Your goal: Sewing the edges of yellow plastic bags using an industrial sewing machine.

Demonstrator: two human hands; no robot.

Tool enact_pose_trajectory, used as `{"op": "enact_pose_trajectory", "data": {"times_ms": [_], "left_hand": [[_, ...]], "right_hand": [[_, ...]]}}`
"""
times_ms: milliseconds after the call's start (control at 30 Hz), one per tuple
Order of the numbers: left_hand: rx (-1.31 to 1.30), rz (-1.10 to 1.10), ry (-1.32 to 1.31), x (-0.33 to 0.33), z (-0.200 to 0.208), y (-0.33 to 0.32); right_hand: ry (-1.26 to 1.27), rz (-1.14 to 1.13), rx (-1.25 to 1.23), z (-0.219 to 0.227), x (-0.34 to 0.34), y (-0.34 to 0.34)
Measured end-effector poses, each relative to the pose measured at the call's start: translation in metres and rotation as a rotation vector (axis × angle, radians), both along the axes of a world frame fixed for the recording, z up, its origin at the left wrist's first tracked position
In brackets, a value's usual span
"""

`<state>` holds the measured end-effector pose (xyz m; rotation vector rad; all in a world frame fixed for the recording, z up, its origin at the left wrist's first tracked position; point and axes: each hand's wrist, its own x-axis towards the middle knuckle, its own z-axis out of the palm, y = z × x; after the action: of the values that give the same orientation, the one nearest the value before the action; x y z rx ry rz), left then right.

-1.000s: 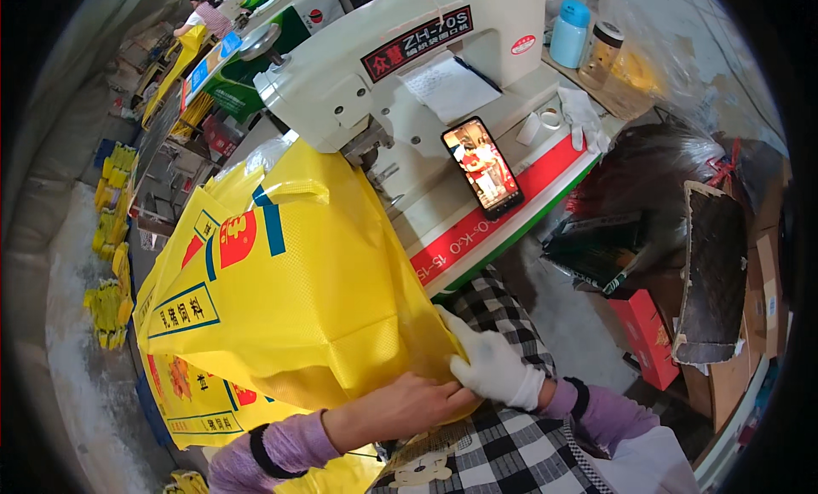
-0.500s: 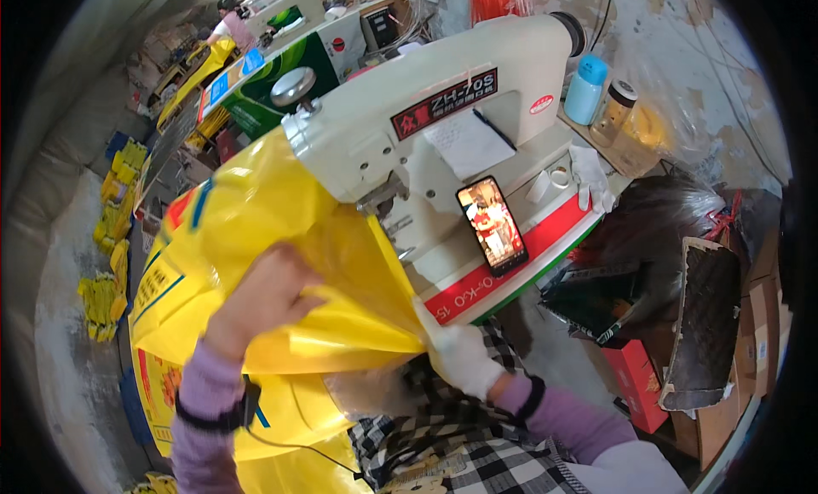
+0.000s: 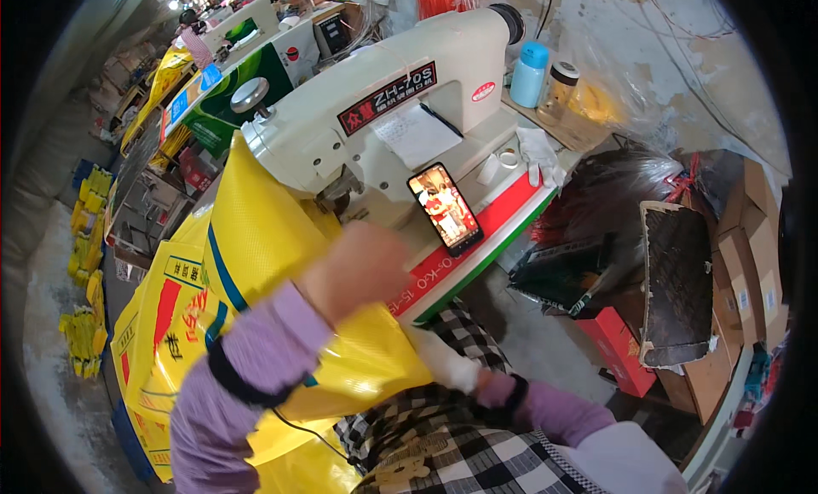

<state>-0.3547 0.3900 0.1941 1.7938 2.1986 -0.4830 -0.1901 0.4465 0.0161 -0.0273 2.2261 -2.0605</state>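
A glossy yellow woven plastic sack (image 3: pixel 264 204) with blue and red print drapes from the sewing machine (image 3: pixel 290 145) down toward my lap. My bare left hand (image 3: pixel 354 268), smeared by motion, is over the sack's upper right part, just below the machine's needle area; its fingers do not show clearly. White-gloved, my right hand (image 3: pixel 447 359) grips the sack's right edge near my lap, its fingertips partly hidden by the plastic. More yellow sacks (image 3: pixel 141 366) lie beneath, to the left.
A lit phone (image 3: pixel 445 209) rests on the machine bed, near a paper and pen (image 3: pixel 440 119) and a spare white glove (image 3: pixel 538 153). A blue bottle (image 3: pixel 529 75) and a jar (image 3: pixel 560 89) stand behind. Cardboard (image 3: pixel 677 281) and a red box (image 3: pixel 618 349) sit at right.
My left hand has swept right across the sack toward the machine's front. The sack's upper part has bunched and shifted with it. My right hand stays at the sack's right edge. The view has shifted.
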Motion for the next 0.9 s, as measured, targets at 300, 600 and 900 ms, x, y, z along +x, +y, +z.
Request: {"op": "enact_pose_trajectory", "data": {"times_ms": [300, 600, 900], "left_hand": [[-0.040, 0.515, -0.797, 0.087, -0.055, -0.155], [0.363, 0.544, -0.636, 0.109, -0.075, -0.112], [0.394, 0.358, -0.715, 0.113, -0.080, -0.121]], "right_hand": [[-0.185, 0.130, -0.016, 0.034, 0.023, 0.004], [0.117, 0.021, 0.344, 0.020, 0.026, -0.004], [-0.047, 0.015, 0.188, 0.044, 0.059, 0.009]]}}
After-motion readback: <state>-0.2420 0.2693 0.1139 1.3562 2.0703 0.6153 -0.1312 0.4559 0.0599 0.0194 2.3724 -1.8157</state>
